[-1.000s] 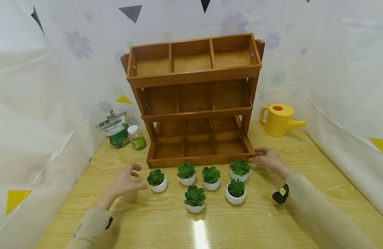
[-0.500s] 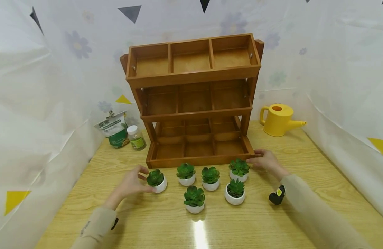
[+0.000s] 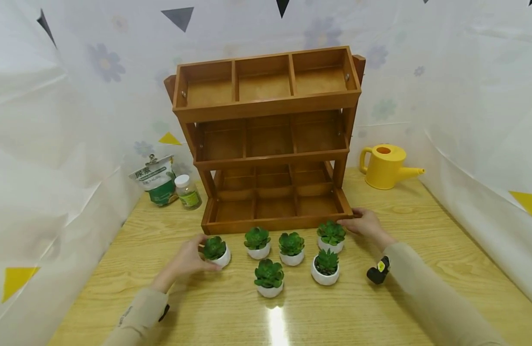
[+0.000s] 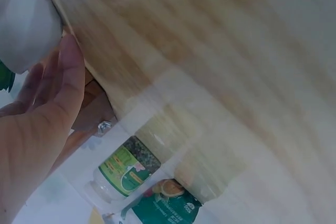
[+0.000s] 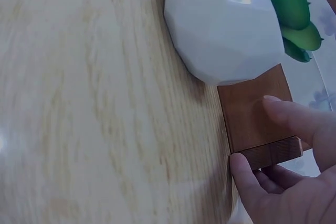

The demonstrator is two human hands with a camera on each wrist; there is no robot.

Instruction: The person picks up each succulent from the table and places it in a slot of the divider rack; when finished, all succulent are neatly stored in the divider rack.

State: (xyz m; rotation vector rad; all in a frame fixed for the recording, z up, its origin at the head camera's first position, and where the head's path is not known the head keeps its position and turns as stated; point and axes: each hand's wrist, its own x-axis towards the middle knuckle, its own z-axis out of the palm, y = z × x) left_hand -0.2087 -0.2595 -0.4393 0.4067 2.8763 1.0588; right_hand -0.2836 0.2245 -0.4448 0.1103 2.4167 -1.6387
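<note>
In the head view, my left hand (image 3: 188,263) is around a small potted succulent (image 3: 222,258), with the thumb along the front of its white pot and the fingers behind. The left wrist view shows a fingertip right at that white pot (image 4: 29,24). My right hand (image 3: 364,225) is at the front right corner of a three-tier wooden shelf (image 3: 274,224). In the right wrist view, its thumb lies over the front board (image 5: 254,114) and a finger reaches the board's end. Close beside that thumb stands another potted succulent (image 3: 331,245).
Several more potted succulents stand before the shelf, including a front one (image 3: 269,290) and a spiky one (image 3: 325,277). A clipped fertilizer bag (image 3: 162,192) and a white-capped bottle (image 3: 190,199) stand back left. The yellow watering can (image 3: 383,168) is back right.
My left hand has moved right, from beside the leftmost succulent to around its pot. My right thumb has slid slightly left along the shelf's front corner. The pots remain in place.
</note>
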